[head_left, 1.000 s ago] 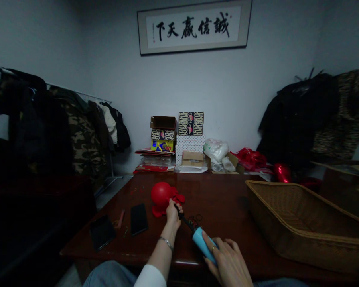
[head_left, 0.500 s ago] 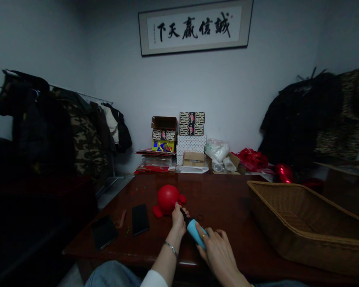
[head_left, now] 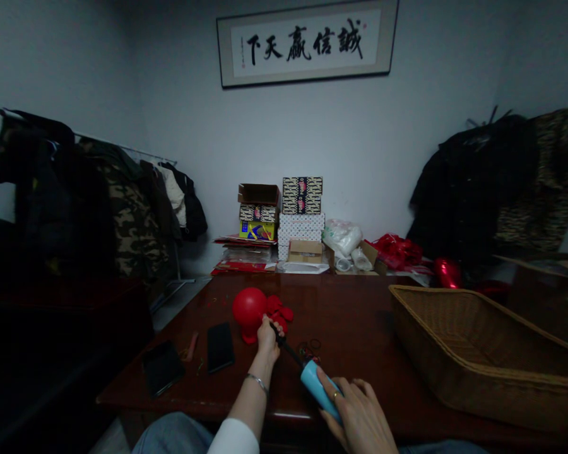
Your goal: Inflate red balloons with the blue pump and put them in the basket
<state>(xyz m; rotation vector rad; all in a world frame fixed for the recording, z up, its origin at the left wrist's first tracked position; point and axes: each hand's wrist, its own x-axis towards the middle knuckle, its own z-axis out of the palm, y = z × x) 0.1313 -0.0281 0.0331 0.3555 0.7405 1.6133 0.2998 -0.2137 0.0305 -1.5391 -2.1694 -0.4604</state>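
Observation:
A red balloon [head_left: 249,308], partly inflated and round, sits at the black nozzle end of a hand balloon pump [head_left: 318,386]. My left hand [head_left: 267,337] is closed around that black end, where the balloon's neck meets it; the neck is hidden by my fingers. Around the light-blue barrel wraps my right hand [head_left: 357,403], its thumb and fingers along the sides. A black rod shows between the two hands. Just beyond my left hand lie several limp red balloons [head_left: 279,307] on the dark wooden table [head_left: 345,315].
Left on the table are a black phone [head_left: 220,347] and a dark tablet-like slab [head_left: 163,368]. Small dark loops [head_left: 311,350] lie behind the pump. A wicker basket [head_left: 454,372] takes up the right side. Stacked boxes [head_left: 301,236] stand at the far edge.
My hands have moved apart, the left one leftward and the right one slightly right and down. More of the pump's black rod shows. The balloon has shifted left, uncovering the limp balloons.

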